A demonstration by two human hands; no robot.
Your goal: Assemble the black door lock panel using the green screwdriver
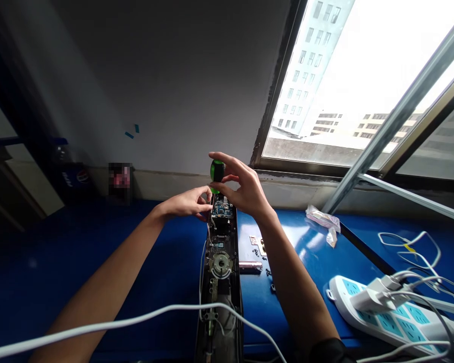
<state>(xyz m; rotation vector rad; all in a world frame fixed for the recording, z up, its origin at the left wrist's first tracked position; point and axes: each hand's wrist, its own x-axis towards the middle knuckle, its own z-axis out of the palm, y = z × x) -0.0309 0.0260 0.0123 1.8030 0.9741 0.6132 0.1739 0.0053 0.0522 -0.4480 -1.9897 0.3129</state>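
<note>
A screwdriver [216, 172] with a green and black handle stands upright over the far end of a long, narrow black device. My right hand [243, 184] grips this handle between thumb and fingers. My left hand [189, 202] is closed at the device's far left edge, close below the handle; whatever its fingertips pinch is hidden. The opened device housing [234, 282] runs away from me, showing a circuit board [223, 207] near the hands, a round silvery part [221, 265] midway and thin wires. The screwdriver's tip cannot be seen.
On the blue table [155, 282], small black parts [256, 252] and a pinkish metallic tube [250, 266] lie right of the device. A white power strip [386, 312] with plugs stands at right. A white cable [144, 315] crosses the foreground. A plastic bag [323, 218] lies near the window.
</note>
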